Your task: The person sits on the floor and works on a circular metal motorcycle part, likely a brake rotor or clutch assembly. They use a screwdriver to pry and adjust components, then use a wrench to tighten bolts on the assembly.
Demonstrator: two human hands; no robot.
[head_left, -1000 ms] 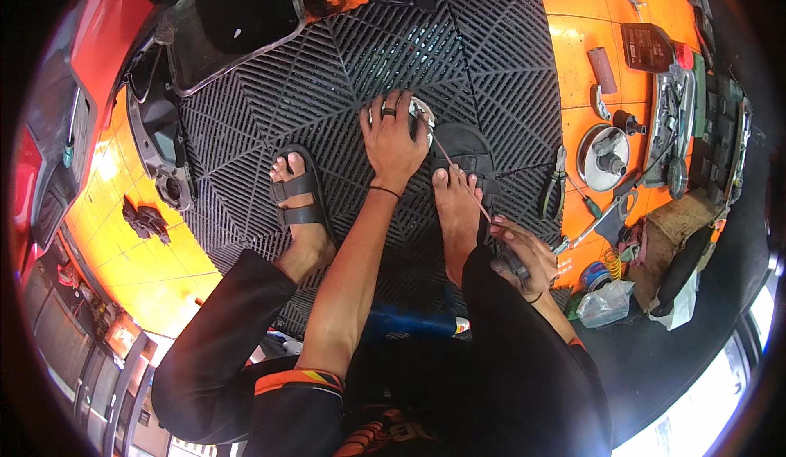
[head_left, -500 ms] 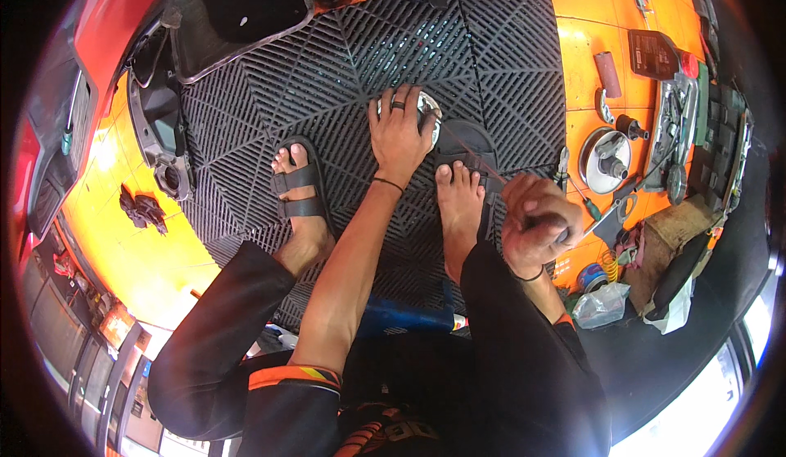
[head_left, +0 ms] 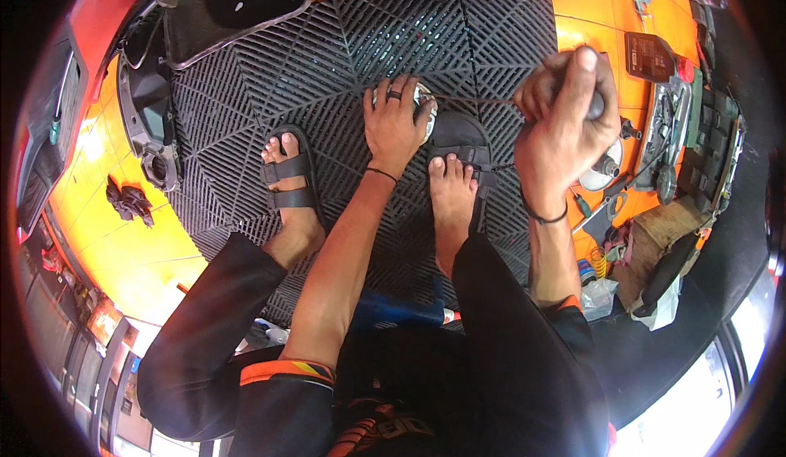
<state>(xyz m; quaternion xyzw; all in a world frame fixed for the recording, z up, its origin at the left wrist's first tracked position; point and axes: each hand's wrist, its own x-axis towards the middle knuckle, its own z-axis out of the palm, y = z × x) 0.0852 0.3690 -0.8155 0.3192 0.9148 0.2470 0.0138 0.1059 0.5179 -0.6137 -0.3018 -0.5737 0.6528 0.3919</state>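
Note:
My left hand (head_left: 391,126) grips a round silver metal part (head_left: 425,98) on the black grid mat (head_left: 295,56), beside my bare right foot (head_left: 450,207). The hand's fingers partly cover the part. A thin reddish-brown cord or rod (head_left: 475,99) runs from that part to my right hand (head_left: 569,126), which is raised at the right with fingers wrapped round a dark, rounded object (head_left: 595,107), mostly hidden, possibly a handle. A black sandal (head_left: 458,134) lies under and ahead of the foot.
Orange tiles flank the mat. At right lie a metal hub (head_left: 604,164), screwdriver (head_left: 582,205), dark bottle (head_left: 647,56), long metal part (head_left: 663,130) and cardboard (head_left: 651,240). Red bodywork (head_left: 102,15), a dark plastic part (head_left: 143,113) and a rag (head_left: 127,203) are left; a black panel (head_left: 237,15) is ahead.
My right hand has risen up and away from my foot toward the upper right, taking the thin line's end with it. My left hand stays on the silver part, slightly higher in view.

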